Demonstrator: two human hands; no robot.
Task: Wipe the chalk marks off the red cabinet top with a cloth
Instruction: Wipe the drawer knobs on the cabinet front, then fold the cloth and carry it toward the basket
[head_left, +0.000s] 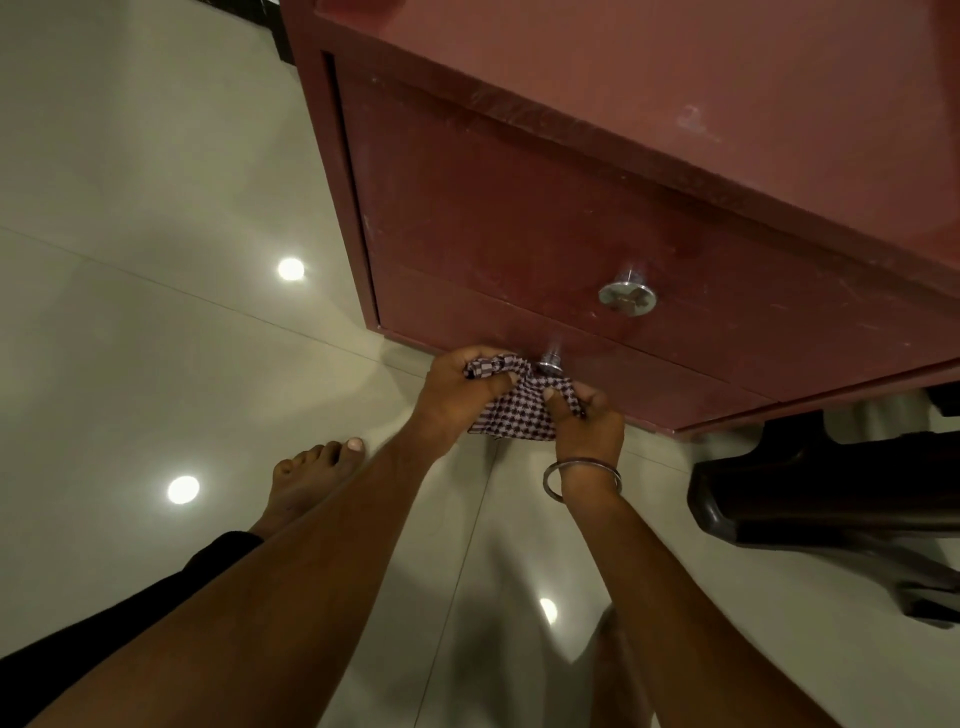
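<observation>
The red cabinet (519, 208) fills the upper right; its top (675, 62) shows faint pale smudges near the right. A checked purple-and-white cloth (511, 410) hangs low in front of the bottom drawer, just under the lower metal knob (549, 362). My left hand (457, 387) grips the cloth's bunched left end. My right hand (589, 421), with a metal bangle on its wrist, pinches the cloth's right side. Both hands are down by the floor, well below the cabinet top.
A second, larger metal knob (627, 297) sits on the upper drawer. A dark chair leg and base (810, 499) stand to the right of the cabinet. My bare foot (306, 483) rests on the glossy pale tiled floor (156, 312).
</observation>
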